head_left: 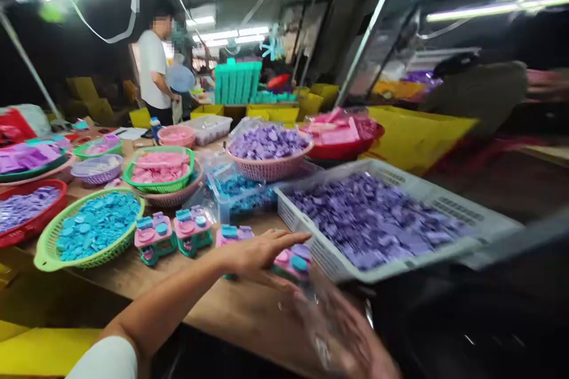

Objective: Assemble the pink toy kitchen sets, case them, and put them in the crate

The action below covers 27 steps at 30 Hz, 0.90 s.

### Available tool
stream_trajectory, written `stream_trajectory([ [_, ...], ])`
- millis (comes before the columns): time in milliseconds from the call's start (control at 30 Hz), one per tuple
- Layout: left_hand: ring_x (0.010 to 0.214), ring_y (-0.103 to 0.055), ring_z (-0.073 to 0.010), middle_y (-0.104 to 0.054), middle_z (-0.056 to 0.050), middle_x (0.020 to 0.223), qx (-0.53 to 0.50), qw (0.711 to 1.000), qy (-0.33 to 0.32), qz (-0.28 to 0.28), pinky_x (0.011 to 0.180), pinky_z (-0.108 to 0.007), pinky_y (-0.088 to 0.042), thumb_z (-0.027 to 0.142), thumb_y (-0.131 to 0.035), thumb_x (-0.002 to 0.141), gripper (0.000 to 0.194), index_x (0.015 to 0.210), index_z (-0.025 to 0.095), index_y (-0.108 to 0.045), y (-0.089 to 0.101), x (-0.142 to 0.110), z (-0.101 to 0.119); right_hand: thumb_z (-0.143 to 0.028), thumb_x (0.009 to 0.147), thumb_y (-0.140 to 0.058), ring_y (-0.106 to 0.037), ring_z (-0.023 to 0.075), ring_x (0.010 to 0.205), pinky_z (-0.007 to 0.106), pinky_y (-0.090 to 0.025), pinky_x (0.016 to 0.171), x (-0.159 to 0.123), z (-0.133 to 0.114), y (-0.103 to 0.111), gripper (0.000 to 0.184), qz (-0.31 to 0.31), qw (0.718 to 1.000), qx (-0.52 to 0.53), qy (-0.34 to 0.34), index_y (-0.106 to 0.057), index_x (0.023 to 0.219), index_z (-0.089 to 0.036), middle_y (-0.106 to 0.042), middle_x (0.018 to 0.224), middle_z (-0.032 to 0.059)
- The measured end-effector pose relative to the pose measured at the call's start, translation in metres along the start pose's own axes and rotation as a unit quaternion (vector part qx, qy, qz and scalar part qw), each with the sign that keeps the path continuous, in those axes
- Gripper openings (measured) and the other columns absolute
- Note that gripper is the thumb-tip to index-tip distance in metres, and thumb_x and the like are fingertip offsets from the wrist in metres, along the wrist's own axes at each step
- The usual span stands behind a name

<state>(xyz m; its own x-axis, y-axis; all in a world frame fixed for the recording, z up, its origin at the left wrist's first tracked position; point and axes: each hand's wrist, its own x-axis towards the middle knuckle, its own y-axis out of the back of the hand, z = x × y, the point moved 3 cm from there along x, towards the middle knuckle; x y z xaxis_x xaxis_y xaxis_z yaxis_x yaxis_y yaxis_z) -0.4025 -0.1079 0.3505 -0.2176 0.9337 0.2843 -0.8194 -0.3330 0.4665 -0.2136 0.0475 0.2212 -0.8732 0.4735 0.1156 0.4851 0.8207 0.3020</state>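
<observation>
My left hand [255,256] reaches over a small pink, teal and purple plastic toy [293,263], its fingers stretched out and apart. Whether the palm touches the toy is hidden. My right hand [360,331] is low at the right, badly smeared by motion. Beside its fingers is a see-through, shiny film, possibly a plastic bag [317,323]; I cannot make out whether the hand grips it. Partly behind my left hand stands another such toy [233,234]. Two more matching toys, one left [154,237] and one nearer the hand [192,230], stand upright on the wooden table [249,314].
A grey crate [329,257] of purple pieces borders my right hand. Left of the toys lies a green basket [42,254] with blue pieces. Behind are a pink basket [267,167] of purple pieces and a clear bin [222,204]. A person [153,65] stands farther back.
</observation>
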Motion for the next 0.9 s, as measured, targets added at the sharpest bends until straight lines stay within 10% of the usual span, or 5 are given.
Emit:
stream_trajectory([
  [300, 0.139, -0.047, -0.0322, -0.045, -0.015, 0.153, -0.154, 0.984, 0.063, 0.063, 0.104, -0.042, -0.051, 0.045, -0.075, 0.083, 0.077, 0.150, 0.026, -0.041, -0.060, -0.013, -0.027, -0.061, 0.095, -0.045, -0.058, 0.0265, 0.129, 0.042, -0.049, 0.106, 0.013, -0.054, -0.025, 0.069, -0.020, 0.991, 0.125, 0.040, -0.039, 0.151, -0.021, -0.059, 0.139, 0.0131],
  [467, 0.135, -0.047, -0.0312, -0.048, -0.016, 0.145, 0.106, 0.994, -0.030, 0.018, 0.111, -0.048, -0.043, 0.050, -0.066, 0.088, 0.067, 0.145, 0.023, -0.046, -0.036, -0.006, -0.017, -0.043, 0.084, -0.068, -0.059, 0.0257, 0.124, 0.045, -0.048, 0.108, -0.005, -0.040, 0.006, 0.075, -0.062, 0.995, -0.078, 0.027, -0.039, 0.151, -0.024, -0.058, 0.138, 0.0113],
  [633, 0.133, -0.041, -0.0397, -0.041, -0.020, 0.147, 0.391, 0.919, 0.026, -0.042, 0.106, -0.058, -0.040, 0.051, -0.072, 0.080, 0.082, 0.146, 0.014, -0.041, -0.008, 0.037, -0.036, -0.023, 0.083, -0.061, -0.037, 0.0308, 0.142, 0.055, -0.038, 0.112, -0.011, -0.030, 0.023, 0.069, -0.109, 0.931, -0.349, 0.018, -0.043, 0.149, -0.028, -0.041, 0.154, 0.0103],
  [767, 0.129, -0.046, -0.0372, -0.047, -0.017, 0.142, 0.465, 0.854, 0.137, -0.186, 0.101, -0.047, -0.045, 0.054, -0.074, 0.076, 0.090, 0.151, 0.021, -0.034, -0.006, 0.058, -0.048, -0.035, 0.087, -0.065, -0.042, 0.0334, 0.132, 0.050, -0.042, 0.106, -0.017, -0.038, -0.005, 0.058, 0.020, 0.907, -0.421, 0.022, -0.052, 0.142, -0.022, -0.046, 0.146, 0.0146],
  [900, 0.115, -0.060, -0.0303, -0.052, -0.014, 0.131, 0.493, 0.839, 0.178, -0.146, 0.092, -0.036, -0.048, 0.056, -0.068, 0.082, 0.081, 0.148, 0.021, -0.036, -0.011, 0.058, -0.047, -0.027, 0.090, -0.065, -0.049, 0.0300, 0.116, 0.050, -0.036, 0.100, -0.012, -0.041, -0.053, 0.024, 0.029, 0.881, -0.465, 0.076, -0.070, 0.114, -0.023, -0.064, 0.120, 0.0110],
])
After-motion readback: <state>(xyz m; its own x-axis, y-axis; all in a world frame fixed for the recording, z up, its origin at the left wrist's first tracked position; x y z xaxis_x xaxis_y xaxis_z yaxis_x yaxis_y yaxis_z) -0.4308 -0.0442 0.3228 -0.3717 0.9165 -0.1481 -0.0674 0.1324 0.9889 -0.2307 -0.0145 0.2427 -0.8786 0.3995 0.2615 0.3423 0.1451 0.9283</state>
